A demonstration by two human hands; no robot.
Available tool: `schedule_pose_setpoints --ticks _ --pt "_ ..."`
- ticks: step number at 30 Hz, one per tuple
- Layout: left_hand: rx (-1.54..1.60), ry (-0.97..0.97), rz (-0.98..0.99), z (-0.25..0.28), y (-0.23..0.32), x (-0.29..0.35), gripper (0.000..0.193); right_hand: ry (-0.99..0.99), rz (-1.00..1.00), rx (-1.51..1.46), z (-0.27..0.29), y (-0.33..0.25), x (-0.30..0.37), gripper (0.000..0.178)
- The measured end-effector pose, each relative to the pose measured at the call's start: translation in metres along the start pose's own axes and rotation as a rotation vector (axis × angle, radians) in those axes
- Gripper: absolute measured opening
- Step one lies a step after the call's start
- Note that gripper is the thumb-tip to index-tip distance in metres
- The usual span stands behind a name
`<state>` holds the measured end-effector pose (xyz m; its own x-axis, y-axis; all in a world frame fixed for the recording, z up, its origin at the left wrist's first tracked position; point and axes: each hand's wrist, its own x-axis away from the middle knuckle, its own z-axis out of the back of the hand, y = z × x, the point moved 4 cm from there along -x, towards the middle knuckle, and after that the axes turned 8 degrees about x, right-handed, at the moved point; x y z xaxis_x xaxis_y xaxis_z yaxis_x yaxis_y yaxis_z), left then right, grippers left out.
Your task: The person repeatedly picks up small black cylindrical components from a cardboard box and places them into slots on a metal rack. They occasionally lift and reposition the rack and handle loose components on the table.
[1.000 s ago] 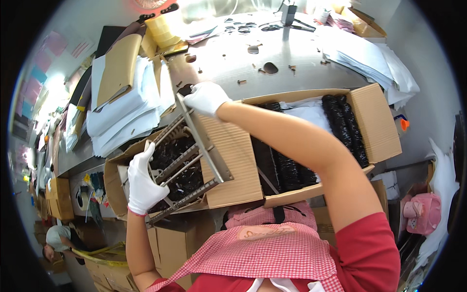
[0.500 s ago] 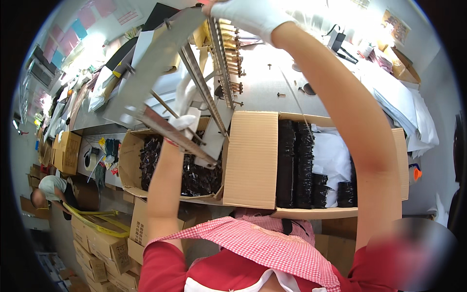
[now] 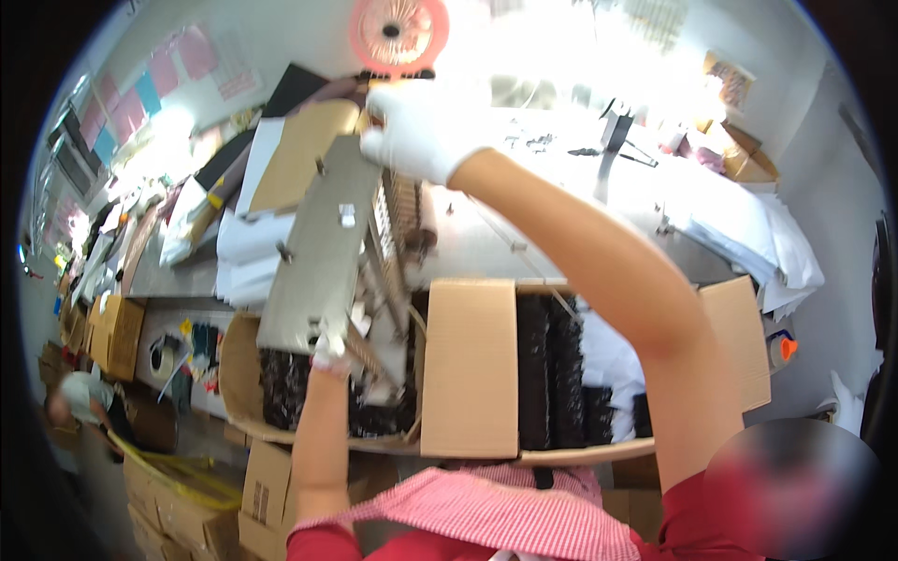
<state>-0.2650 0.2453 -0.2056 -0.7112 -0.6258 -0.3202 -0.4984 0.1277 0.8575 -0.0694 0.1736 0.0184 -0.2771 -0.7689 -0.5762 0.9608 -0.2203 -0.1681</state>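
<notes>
A metal frame [image 3: 313, 252] with a flat grey plate and slotted bars is held tilted between my two gloved hands. My right hand [image 3: 421, 131], in a white glove, grips its far end with curled fingers. At the near end my left hand [image 3: 329, 352] holds the edge, its fingers partly hidden by the metal. A row of brass-coloured pins shows along the frame's right side. Below it stands an open carton [image 3: 239, 383] with many shiny black pieces [image 3: 285, 397]. To the right, a second carton [image 3: 468, 369] holds rows of black strips [image 3: 552, 379] and a white sheet [image 3: 613, 360].
Papers [image 3: 248, 252] and a tan envelope [image 3: 304, 140] lie left on the metal table. A pink fan [image 3: 398, 35] stands at the back, a black device [image 3: 616, 131] and white bags [image 3: 748, 243] at the right. Another person [image 3: 84, 402] bends by stacked cartons [image 3: 178, 528] at far left.
The frame has swung so its plate faces up more, and its near end has moved lower over the left carton. My right hand has come nearer. The view has shifted too, bringing the fan in.
</notes>
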Motion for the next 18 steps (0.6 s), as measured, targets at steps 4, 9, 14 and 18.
schedule_pose_setpoints --ticks 4,9,14,18 --pt "0.003 0.061 0.292 0.020 0.060 0.030 0.062 -0.112 0.106 -0.129 0.034 -0.007 0.031 0.023" --pt "-0.933 -0.251 0.070 0.036 0.116 0.068 0.093 0.020 -0.314 -0.570 0.014 0.084 0.086 0.024" --pt "-1.390 -0.313 0.227 0.120 0.107 0.120 0.100 0.394 -0.965 -0.770 0.036 0.267 0.184 0.018" --pt "-1.451 -0.398 0.213 0.105 0.123 0.102 0.104 1.037 -1.191 -1.000 0.123 0.383 0.297 0.035"
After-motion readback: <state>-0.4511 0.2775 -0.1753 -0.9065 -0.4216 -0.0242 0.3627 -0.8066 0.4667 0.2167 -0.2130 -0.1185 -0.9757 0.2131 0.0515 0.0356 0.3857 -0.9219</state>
